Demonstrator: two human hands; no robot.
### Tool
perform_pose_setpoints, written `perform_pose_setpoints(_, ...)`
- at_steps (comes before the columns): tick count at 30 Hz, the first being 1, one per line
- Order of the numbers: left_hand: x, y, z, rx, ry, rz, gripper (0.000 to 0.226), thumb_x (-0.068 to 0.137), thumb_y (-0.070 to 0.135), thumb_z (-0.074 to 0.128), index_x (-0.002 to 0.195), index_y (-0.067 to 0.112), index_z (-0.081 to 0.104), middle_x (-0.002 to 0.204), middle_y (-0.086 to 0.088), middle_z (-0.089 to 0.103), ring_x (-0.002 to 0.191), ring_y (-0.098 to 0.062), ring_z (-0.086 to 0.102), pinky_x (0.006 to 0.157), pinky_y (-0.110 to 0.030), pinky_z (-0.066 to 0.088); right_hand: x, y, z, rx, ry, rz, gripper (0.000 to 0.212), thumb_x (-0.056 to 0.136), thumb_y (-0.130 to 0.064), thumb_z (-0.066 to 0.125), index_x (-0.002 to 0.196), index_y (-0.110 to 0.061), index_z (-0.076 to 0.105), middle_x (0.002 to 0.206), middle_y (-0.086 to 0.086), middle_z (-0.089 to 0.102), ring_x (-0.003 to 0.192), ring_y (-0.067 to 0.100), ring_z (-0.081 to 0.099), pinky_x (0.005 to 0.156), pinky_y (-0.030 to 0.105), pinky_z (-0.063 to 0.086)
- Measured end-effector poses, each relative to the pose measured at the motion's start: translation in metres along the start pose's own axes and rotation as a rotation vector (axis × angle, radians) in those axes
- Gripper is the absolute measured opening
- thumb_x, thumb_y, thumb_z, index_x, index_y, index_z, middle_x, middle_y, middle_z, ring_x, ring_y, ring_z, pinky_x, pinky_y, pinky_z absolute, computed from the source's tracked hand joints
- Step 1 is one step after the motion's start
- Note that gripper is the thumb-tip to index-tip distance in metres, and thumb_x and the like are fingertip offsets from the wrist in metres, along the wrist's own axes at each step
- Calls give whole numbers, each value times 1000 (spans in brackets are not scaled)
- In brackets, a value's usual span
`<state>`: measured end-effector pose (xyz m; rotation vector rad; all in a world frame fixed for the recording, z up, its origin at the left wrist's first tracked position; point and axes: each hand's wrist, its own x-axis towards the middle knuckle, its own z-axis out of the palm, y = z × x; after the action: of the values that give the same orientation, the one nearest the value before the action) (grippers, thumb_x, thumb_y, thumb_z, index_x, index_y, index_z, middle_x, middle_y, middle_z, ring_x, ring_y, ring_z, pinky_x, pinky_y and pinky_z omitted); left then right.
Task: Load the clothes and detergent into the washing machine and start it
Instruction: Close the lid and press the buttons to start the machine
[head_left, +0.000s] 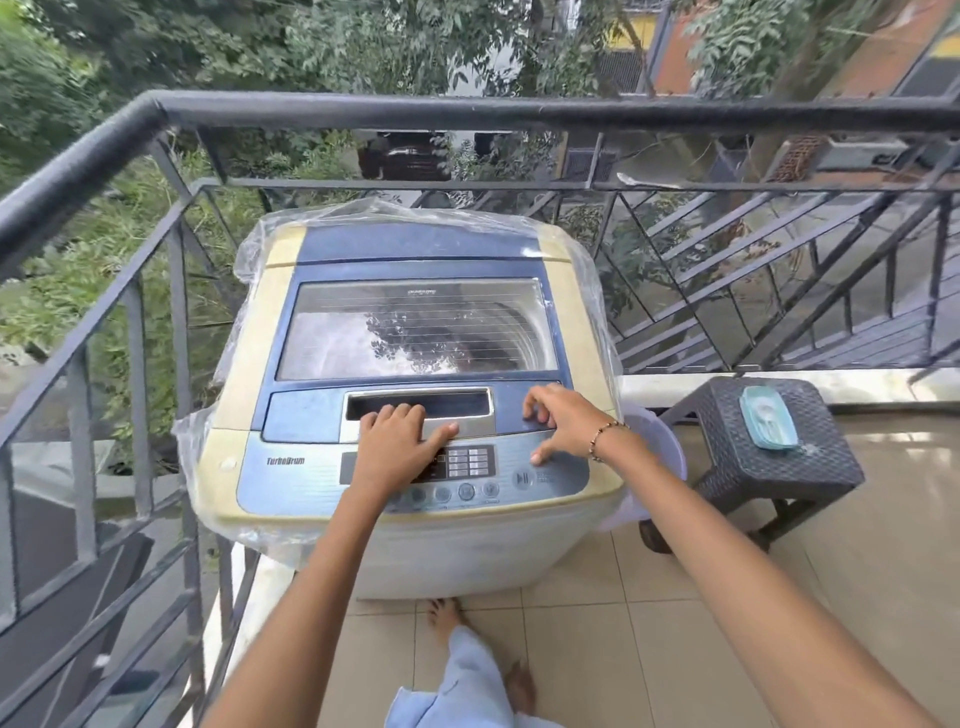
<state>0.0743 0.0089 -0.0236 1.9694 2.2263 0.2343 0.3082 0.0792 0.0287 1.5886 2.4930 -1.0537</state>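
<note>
**Both hands on the closed washer lid, balcony corner**

View from my head, looking down. The washing machine (322, 343), a top-loader w/ a blue and cream top, stands on the tiled floor (675, 597) right in front of me, tucked into the corner of a dark metal railing (363, 109). Clear plastic wrap (249, 254) hangs round its top edges. The lid (415, 291) is down. Its window shows the ribbed drum wall under tree reflections, and I can't tell what's inside.

My L hand (400, 441) is at the lid handle (447, 404), the dark recess at the lid's front. The fingers are curled w/ tips hooked on the recess's lower lip, and the thumb stretches out to the right along the silver strip. My R hand (563, 423) grasps nothing: fingers spread and arched, tips resting on the lid's front right corner, thumb tip down on the control panel (291, 483) near the play/pause button (523, 478). A beaded bracelet (605, 439) sits on that wrist.

Just beside the machine's right side a pale lilac tub (660, 452) peeks out, contents hidden. Further right, apart from the machine, a dark woven-look stool (769, 467) carries a teal lidded box (768, 418), contents unclear. At the bottom edge are my bare feet and light blue trousers (467, 675). Beyond the railing: trees, bldgs.
</note>
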Motion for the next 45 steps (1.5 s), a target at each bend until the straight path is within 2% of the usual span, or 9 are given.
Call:
perform_pose_setpoints(6,3,0,4,-3,-8,-7,81,70,78,6,88,17,55,97,0,62,101,-22,54,92,-37,33,4,0,8,-94,19,-11,55,58,-13,87,99,-13,50,103,4,48,93,21,49,87,33,45)
perform_pose_setpoints(11,3,-2,6,-51,-49,-18,64,71,79,11,79,24,42,97,2,62,100,-21,52,91,-37,31,4,-1,9,-99,2,0,52,61,-12,84,93,-17,44,103,1,45,96,20,45,77,29,36)
perform_pose_setpoints(15,5,0,5,-50,-71,-20,48,88,69,35,81,23,43,103,1,63,103,-20,51,94,-37,29,3,0,4,-59,-30,-2,55,57,-12,87,92,-17,45,100,0,45,88,19,46,78,31,41)
perform_pose_setpoints(19,6,1,2,-41,-94,-33,51,90,65,36,98,19,57,110,2,62,109,-20,50,98,-38,28,1,0,-1,-45,-65,-3,51,61,-10,85,93,-18,45,100,0,43,87,18,46,80,30,42)
perform_pose_setpoints(24,7,0,-2,-39,-154,-28,51,93,61,35,107,17,57,115,-1,61,115,-22,49,102,-40,28,-2,1,-3,-1,-65,14,48,64,-9,82,95,-18,47,101,0,43,75,9,42,74,25,38)
perform_pose_setpoints(30,13,-16,-20,-130,-263,45,37,100,42,38,129,29,57,130,4,61,124,-20,52,101,-37,34,-4,1,0,16,-53,20,51,62,-10,84,98,-17,49,102,1,43,82,14,45,77,25,40)
perform_pose_setpoints(35,19,-36,-34,-440,-415,39,30,95,32,56,121,22,66,116,1,68,108,-14,60,99,-30,45,-4,2,1,28,-34,19,49,63,-10,84,96,-18,48,102,2,43,83,15,45,75,24,38)
perform_pose_setpoints(40,25,-48,-39,-415,-354,96,19,87,40,65,94,24,73,91,7,69,90,-11,62,77,-18,42,1,3,3,37,-6,31,50,60,-8,84,95,-17,49,99,0,43,79,14,44,72,23,37)
perform_pose_setpoints(45,31,-51,-33,-436,-360,118,26,85,41,67,98,19,75,90,6,70,89,-12,63,75,-18,43,3,1,6,17,3,57,51,59,-7,85,94,-17,49,96,-2,41,82,15,45,76,25,38)
